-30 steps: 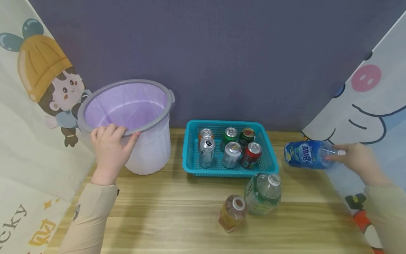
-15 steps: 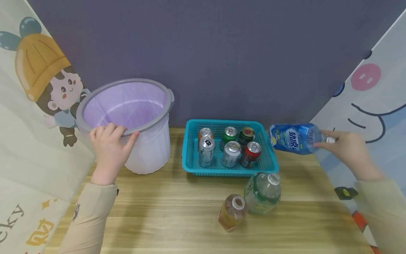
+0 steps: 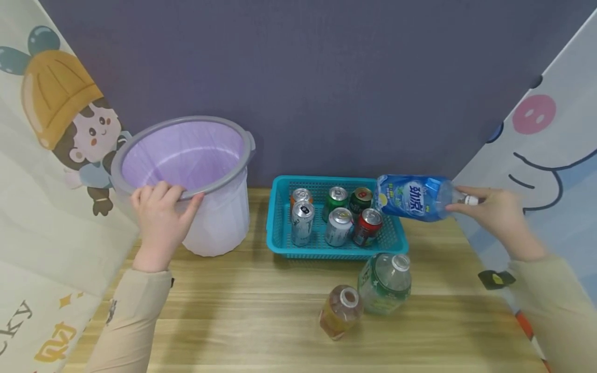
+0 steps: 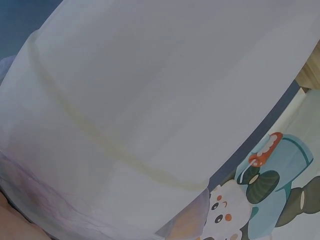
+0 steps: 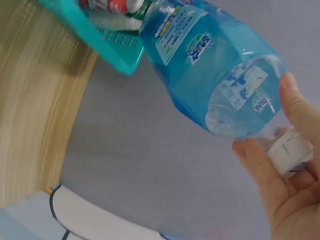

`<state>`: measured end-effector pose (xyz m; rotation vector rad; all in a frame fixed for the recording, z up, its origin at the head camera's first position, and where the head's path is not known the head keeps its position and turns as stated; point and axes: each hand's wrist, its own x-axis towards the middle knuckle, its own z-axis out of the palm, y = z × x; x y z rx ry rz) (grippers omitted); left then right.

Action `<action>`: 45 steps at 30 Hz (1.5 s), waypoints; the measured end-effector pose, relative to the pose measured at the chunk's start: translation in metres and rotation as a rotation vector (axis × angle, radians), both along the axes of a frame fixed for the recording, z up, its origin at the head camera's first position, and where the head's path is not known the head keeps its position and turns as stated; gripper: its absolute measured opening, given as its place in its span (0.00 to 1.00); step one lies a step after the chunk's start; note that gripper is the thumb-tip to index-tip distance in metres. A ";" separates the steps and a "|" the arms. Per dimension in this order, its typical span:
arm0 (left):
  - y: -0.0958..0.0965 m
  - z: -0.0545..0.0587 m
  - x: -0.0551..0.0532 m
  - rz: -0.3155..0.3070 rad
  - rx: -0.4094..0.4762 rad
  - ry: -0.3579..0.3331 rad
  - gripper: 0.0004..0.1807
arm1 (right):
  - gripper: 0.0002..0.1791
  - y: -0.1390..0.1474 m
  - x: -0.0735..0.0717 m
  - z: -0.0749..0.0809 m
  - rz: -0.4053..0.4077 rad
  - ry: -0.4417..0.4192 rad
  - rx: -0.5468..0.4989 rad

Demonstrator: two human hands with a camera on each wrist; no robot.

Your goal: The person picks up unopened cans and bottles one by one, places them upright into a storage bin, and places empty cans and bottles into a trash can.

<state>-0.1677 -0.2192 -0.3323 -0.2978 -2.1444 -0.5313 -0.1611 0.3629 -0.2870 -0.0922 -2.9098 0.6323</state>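
Observation:
My right hand (image 3: 496,215) pinches a clear plastic bottle with a blue label (image 3: 415,198) by its neck, just below the white cap (image 5: 289,152). The bottle lies sideways in the air, its base over the right end of the turquoise basket (image 3: 338,254). At the left, my left hand (image 3: 160,220) grips the grey rim of a trash bin (image 3: 219,212), fingers over the edge and thumb along it. A lilac liner (image 3: 186,150) lines the bin; the inside bottom is hidden. In the left wrist view the bin's pale wall (image 4: 150,100) fills most of the picture.
Several drink cans (image 3: 339,226) stand in the basket. In front of it, a large green-labelled bottle (image 3: 384,285) and a smaller amber bottle (image 3: 340,311) stand on the wooden table (image 3: 242,321). A grey wall (image 3: 298,88) rises behind; printed panels (image 3: 536,155) flank both sides.
My right hand has carried the blue-labelled bottle leftward and up, from beside the basket to over its right end. My left hand has stayed on the bin's rim.

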 end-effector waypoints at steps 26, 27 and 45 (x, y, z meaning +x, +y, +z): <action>0.000 0.001 0.003 0.005 0.003 -0.004 0.37 | 0.35 -0.091 -0.030 0.008 0.113 -0.030 -0.442; 0.000 0.001 0.003 0.006 0.003 -0.003 0.37 | 0.35 -0.095 -0.031 0.010 0.126 -0.053 -0.470; 0.002 0.003 0.006 0.017 -0.013 -0.007 0.37 | 0.11 -0.181 -0.056 0.023 0.378 -0.409 -1.599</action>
